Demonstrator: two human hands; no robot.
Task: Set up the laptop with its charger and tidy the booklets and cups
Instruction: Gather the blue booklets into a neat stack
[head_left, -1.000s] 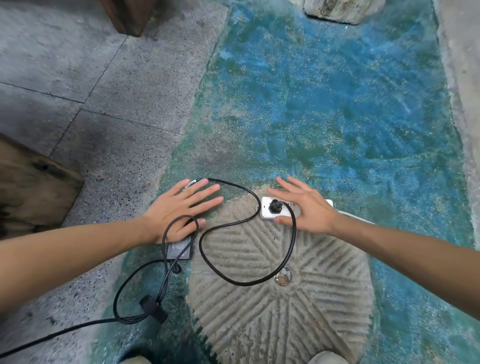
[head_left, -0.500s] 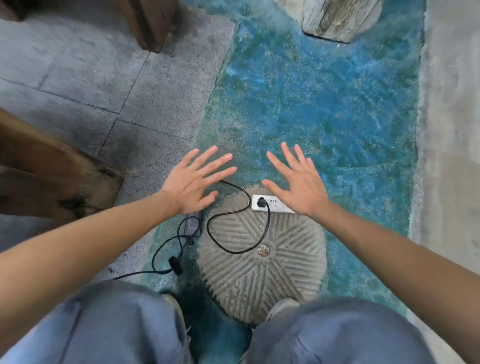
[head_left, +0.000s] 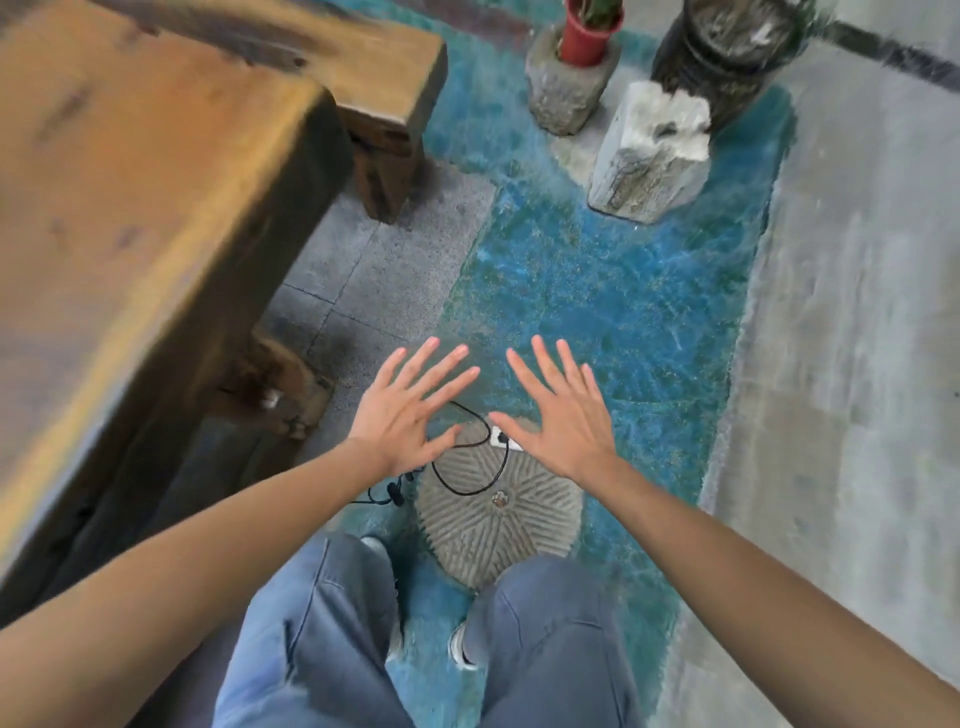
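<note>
Down on the floor, a white power strip (head_left: 505, 439) lies on a round grooved millstone (head_left: 498, 514), mostly hidden behind my right hand. The black charger cable (head_left: 470, 491) is plugged into it and loops over the stone, trailing off left past a small black block on the cable (head_left: 396, 494). My left hand (head_left: 410, 410) and my right hand (head_left: 558, 413) hover well above the floor, fingers spread and straight, holding nothing. No laptop, booklets or cups are in view.
A heavy wooden table (head_left: 130, 234) fills the left, with a wooden bench (head_left: 374, 78) behind it. A pale stone block (head_left: 649, 150), a red plant pot (head_left: 584, 39) on a rock, and a dark stone pillar (head_left: 727, 52) stand at the back. My legs and shoes are below.
Both hands have lifted off the charger brick and the power strip on the floor. The view has risen and pulled back, bringing the table and my legs into view.
</note>
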